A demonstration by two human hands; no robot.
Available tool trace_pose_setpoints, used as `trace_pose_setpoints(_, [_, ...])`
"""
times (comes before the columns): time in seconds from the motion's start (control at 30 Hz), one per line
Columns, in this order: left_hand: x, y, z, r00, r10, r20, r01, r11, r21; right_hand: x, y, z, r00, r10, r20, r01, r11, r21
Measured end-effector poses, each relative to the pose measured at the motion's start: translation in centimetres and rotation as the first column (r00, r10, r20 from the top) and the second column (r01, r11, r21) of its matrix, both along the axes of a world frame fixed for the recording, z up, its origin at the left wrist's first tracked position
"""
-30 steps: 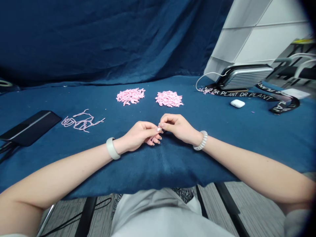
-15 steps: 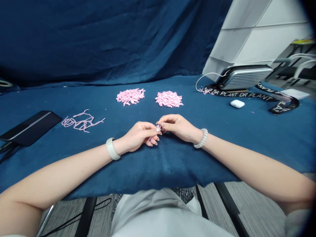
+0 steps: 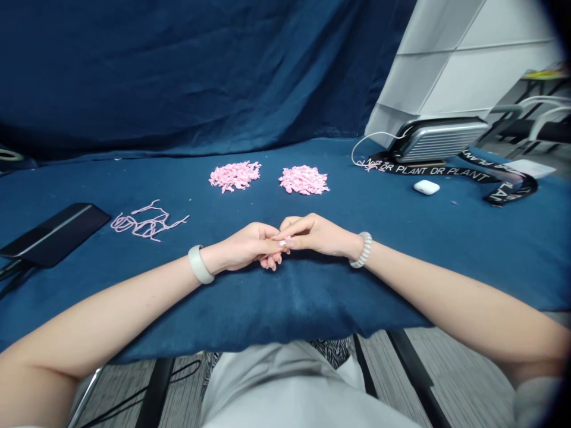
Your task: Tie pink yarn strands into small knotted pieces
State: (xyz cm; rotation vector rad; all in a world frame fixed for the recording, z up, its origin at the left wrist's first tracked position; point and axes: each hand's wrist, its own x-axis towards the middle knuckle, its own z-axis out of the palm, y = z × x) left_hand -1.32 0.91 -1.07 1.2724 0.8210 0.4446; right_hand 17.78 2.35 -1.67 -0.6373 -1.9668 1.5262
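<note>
Fingertips of both hands meet near the front of the blue-covered worktop

Take the meeting fingertips as the centre of the clock, with twelve pointing away from the person. The left hand (image 3: 247,246) comes in from about eight o'clock and the right hand (image 3: 321,235) from about four. In each grip the thumb is drawn in towards the fingers, and the tips of the two hands touch. Whatever lies between them is hidden, so I cannot tell what either grip has hold of, or whether any gap remains. A pale band (image 3: 200,265) circles the left wrist and a coiled bracelet (image 3: 361,249) the right.

On the worktop (image 3: 392,276), the left pink pile (image 3: 234,176) sits at eleven o'clock and the right pink pile (image 3: 304,180) between twelve and one, the two near each other but apart. Loose pink strands (image 3: 150,222) lie tangled around nine, just beside a flat black device (image 3: 56,235) further out. Towards two stands a ribbed silver case (image 3: 448,142), a lettered black strap (image 3: 428,170) running in front of it. A small white case (image 3: 427,188) rests between two and three.
</note>
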Motion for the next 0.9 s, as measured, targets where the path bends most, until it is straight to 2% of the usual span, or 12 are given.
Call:
trace_pose_setpoints(0.13, [-0.1, 0.3, -0.1, 1.000, -0.005, -0.001, 0.005, 1.000, -0.010, -0.1, 0.0, -0.4, 0.994, -0.074, -0.085, 0.068, 0.995, -0.078])
trace_pose_setpoints(0.23, [0.0, 0.3, -0.4, 0.999, 0.041, 0.035, -0.040, 0.999, -0.026, -0.3, 0.0, -0.7, 0.977, -0.162, -0.135, 0.143, 0.980, -0.140])
trace_pose_setpoints(0.3, [0.0, 0.3, -0.5, 0.995, 0.081, 0.064, -0.078, 0.996, -0.047, -0.4, 0.0, -0.8, 0.964, -0.221, -0.147, 0.202, 0.971, -0.131])
trace_pose_setpoints(0.37, [0.1, 0.3, -0.5, 0.991, 0.109, 0.082, -0.103, 0.992, -0.066, -0.4, 0.1, -0.9, 0.948, -0.289, -0.130, 0.284, 0.957, -0.057])
trace_pose_setpoints(0.47, [0.3, 0.1, -0.5, 0.990, 0.121, 0.074, -0.116, 0.991, -0.066, -0.5, -0.1, -0.7, 0.921, -0.380, -0.088, 0.389, 0.910, 0.144])
trace_pose_setpoints(0.63, [0.5, -0.4, -0.2, 0.984, 0.151, 0.093, -0.156, 0.987, 0.047, -0.5, -1.1, 0.0, 0.894, -0.436, -0.105, 0.436, 0.792, 0.426])
trace_pose_setpoints(0.73, [0.5, -0.6, 0.3, 0.977, 0.161, 0.140, -0.172, 0.982, 0.076, -0.6, -1.7, 0.5, 0.880, -0.453, -0.143, 0.461, 0.746, 0.480])
trace_pose_setpoints(0.9, [0.4, -0.8, 0.6, 0.965, 0.157, 0.210, -0.164, 0.986, 0.016, -0.7, -2.3, 0.9, 0.866, -0.458, -0.199, 0.492, 0.712, 0.502])
